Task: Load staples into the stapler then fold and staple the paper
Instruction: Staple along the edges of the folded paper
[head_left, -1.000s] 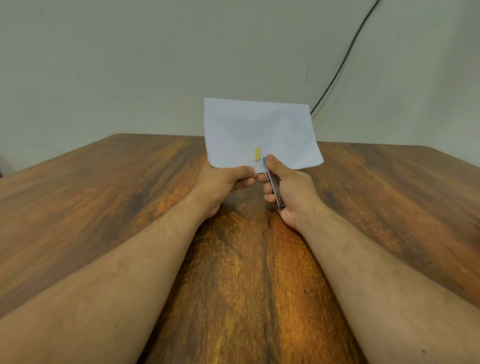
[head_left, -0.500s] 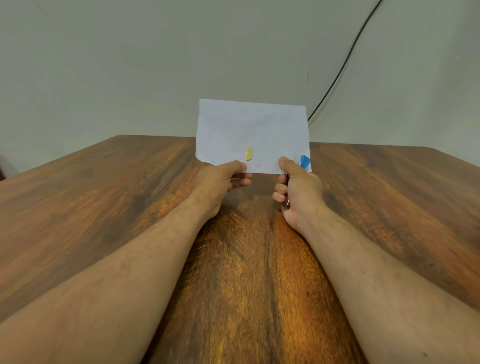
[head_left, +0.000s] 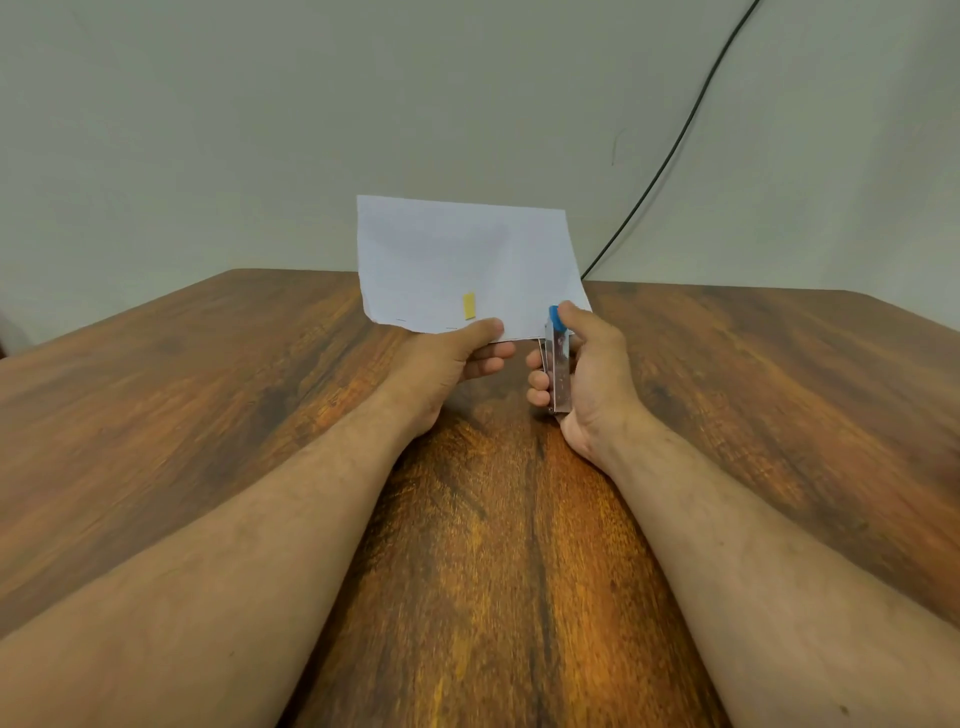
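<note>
The left hand pinches the paper taut by its lower edge while the right hand, gripping the stapler, should seat the lower right corner fully before squeezing.

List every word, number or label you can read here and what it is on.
None can be read.
paper: blank apart from a plain yellow tab and a few small dark marks along its lower edge, too small to read.
stapler: no legible marking.

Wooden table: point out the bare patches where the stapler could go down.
Bare wood lies on the brown wooden table left of the left hand and right of the right hand. It is crowded between them: white folded paper and silver blue-tipped stapler.
</note>
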